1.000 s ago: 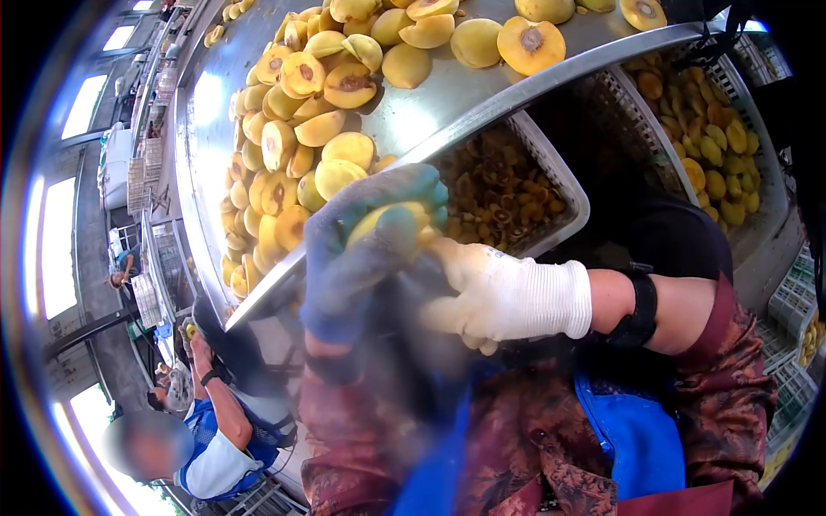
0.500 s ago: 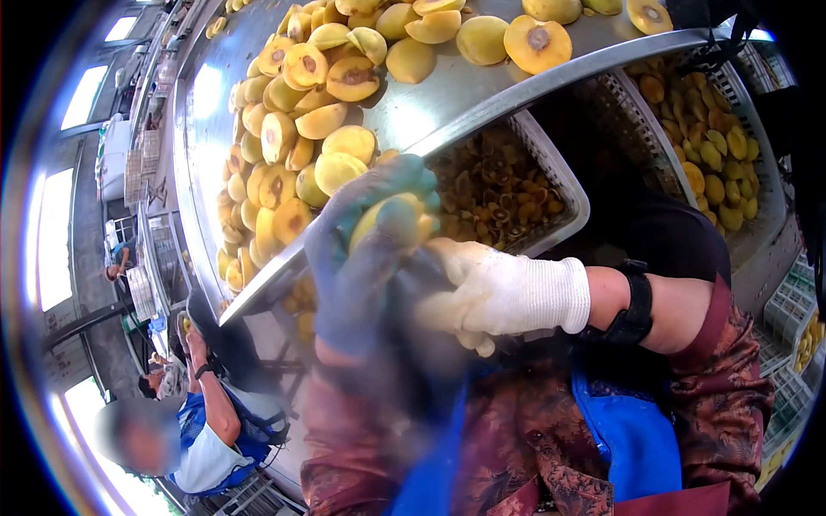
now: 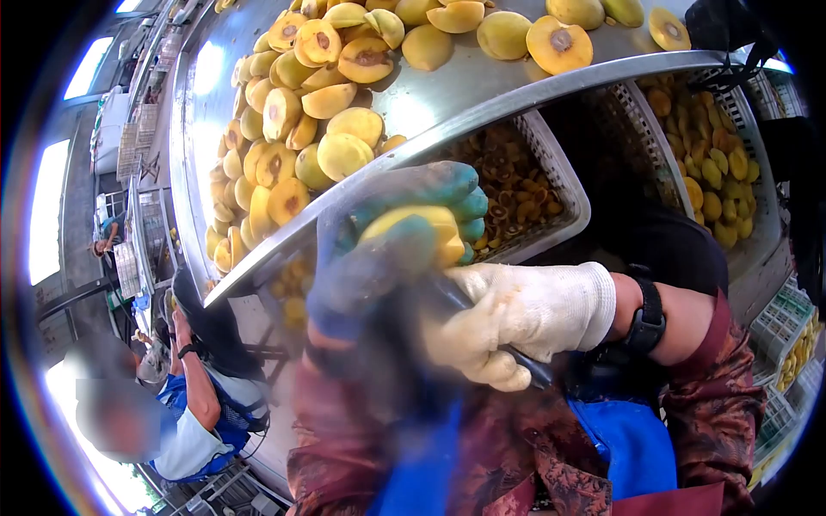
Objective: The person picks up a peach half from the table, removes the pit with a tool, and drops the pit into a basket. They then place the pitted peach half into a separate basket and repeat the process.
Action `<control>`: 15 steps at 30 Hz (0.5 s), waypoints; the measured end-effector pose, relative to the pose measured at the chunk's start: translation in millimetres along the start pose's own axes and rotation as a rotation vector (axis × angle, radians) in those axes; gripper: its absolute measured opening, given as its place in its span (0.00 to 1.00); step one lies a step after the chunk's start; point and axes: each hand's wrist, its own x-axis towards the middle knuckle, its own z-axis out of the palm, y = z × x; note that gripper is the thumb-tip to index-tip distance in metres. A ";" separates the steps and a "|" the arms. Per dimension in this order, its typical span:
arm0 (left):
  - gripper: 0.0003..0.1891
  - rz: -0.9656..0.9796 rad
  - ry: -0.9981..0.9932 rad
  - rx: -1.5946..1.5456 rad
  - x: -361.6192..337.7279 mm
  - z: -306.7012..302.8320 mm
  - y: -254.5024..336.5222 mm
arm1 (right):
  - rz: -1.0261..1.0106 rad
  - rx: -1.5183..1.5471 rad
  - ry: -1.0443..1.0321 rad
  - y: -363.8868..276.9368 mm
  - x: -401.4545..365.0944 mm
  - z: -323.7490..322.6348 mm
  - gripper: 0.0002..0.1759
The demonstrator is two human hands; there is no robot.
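My left hand [image 3: 396, 228], in a blue-green glove, is closed around a yellow peach piece [image 3: 417, 225] in front of the metal table's edge. My right hand [image 3: 508, 322], in a white knit glove, grips the dark handle of a slim hand tool [image 3: 532, 368]. The tool's working end is hidden near the peach, and blur covers part of my left glove. The two hands are close together at the fruit. Beyond them, a heap of halved yellow peaches [image 3: 344, 156], some with brown pit centres showing, lies on the metal table [image 3: 430, 99].
Under the table edge, a white crate [image 3: 575, 193] holds brown-yellow fruit scraps. Another crate [image 3: 680, 159] at the right contains peach pieces. More crates [image 3: 783, 322] stand at the far right. A co-worker [image 3: 194, 413] sits at the lower left.
My right hand has turned and lowered slightly, exposing the dark handle. The left hand's fingers have shifted right, showing more of the peach. The view has shifted a little.
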 end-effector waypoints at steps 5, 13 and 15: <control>0.40 0.101 0.081 -0.064 -0.3 8.9 -3.2 | 0.002 -0.089 0.027 -5.7 -0.8 3.4 0.16; 0.27 0.188 0.135 -0.100 -1.0 -4.6 -7.7 | -0.455 -1.391 0.594 10.2 14.0 -1.8 0.18; 0.25 0.169 0.186 -0.061 -3.3 -4.7 -4.1 | -0.443 -1.422 0.666 10.2 20.4 -1.2 0.15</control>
